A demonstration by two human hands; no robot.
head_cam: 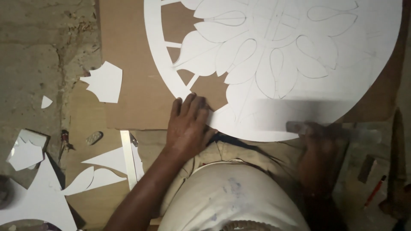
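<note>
Our right hand [319,147] motion-blurred, grip unreadable, near blurred ruler [334,128]; left hand [188,124] flat, released, pressing white disc [274,64], top cropped.

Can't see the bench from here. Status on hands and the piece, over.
Left hand flat on white round cutout, pinning its edge. Right hand blurred, on a long ruler. White offcuts at left, apart.

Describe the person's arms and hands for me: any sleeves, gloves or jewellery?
Both are bare. The left hand and its forearm show no glove, sleeve, ring or watch. The right hand is motion-blurred, so only a bare hand and forearm without a visible sleeve can be made out.
</note>
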